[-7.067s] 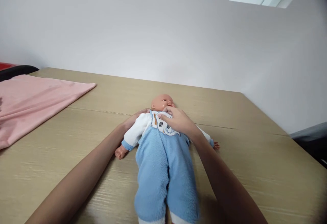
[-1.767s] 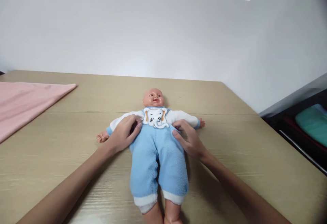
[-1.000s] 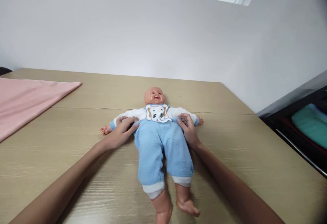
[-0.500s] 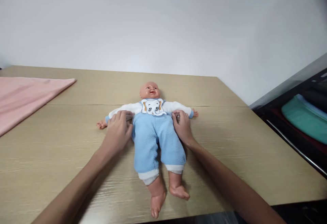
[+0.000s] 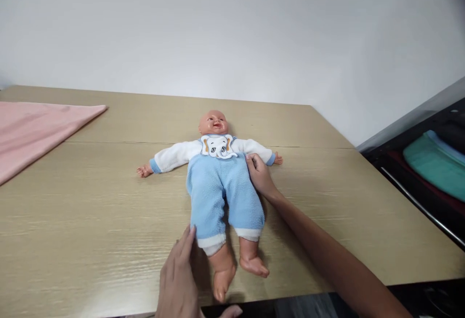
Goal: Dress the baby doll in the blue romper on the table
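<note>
Likely straightening the suit (image 5: 209, 185): right hand (image 5: 259, 175) curled at its side (grip unclear), left hand (image 5: 178, 274) outstretched, empty, beside left cuff (image 5: 211, 242); next needs pinching.

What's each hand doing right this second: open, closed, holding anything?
Left hand: open, holding nothing, at a blue trouser leg of the doll.
Right hand: partly curled at the doll's side; cannot tell if it grips anything.

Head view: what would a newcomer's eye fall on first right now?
Probably the doll, lying face-up on the table, with a white elephant face on its front. Then the right hand at its side and the open left hand beside a trouser leg. A pink cloth lies at the left edge.
</note>
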